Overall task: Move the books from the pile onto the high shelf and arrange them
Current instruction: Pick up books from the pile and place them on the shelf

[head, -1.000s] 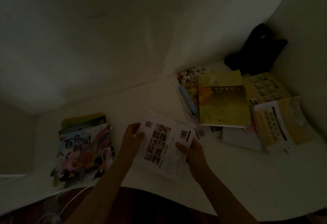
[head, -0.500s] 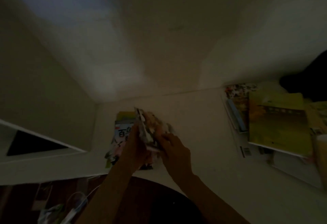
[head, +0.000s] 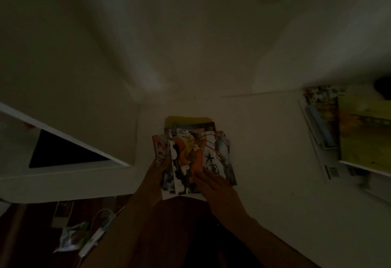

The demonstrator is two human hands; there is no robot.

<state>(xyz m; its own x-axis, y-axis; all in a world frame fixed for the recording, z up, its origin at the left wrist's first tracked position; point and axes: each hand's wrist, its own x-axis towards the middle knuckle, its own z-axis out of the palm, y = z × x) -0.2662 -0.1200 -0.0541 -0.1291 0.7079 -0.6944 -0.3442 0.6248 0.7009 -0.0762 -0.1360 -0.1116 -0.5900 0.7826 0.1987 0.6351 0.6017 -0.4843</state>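
Both my hands work one colourful book (head: pixel 196 162) in the head view: left hand (head: pixel 157 174) grips its edge, right hand (head: pixel 213 183) presses flat on the cover, squaring it atop the small stack (head: pixel 186 122) on the shelf (head: pixel 264 140); more books (head: pixel 359 136) wait well apart.

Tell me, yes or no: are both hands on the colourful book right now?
Yes: the left hand holds the colourful book at its left edge and the right hand rests on its cover.
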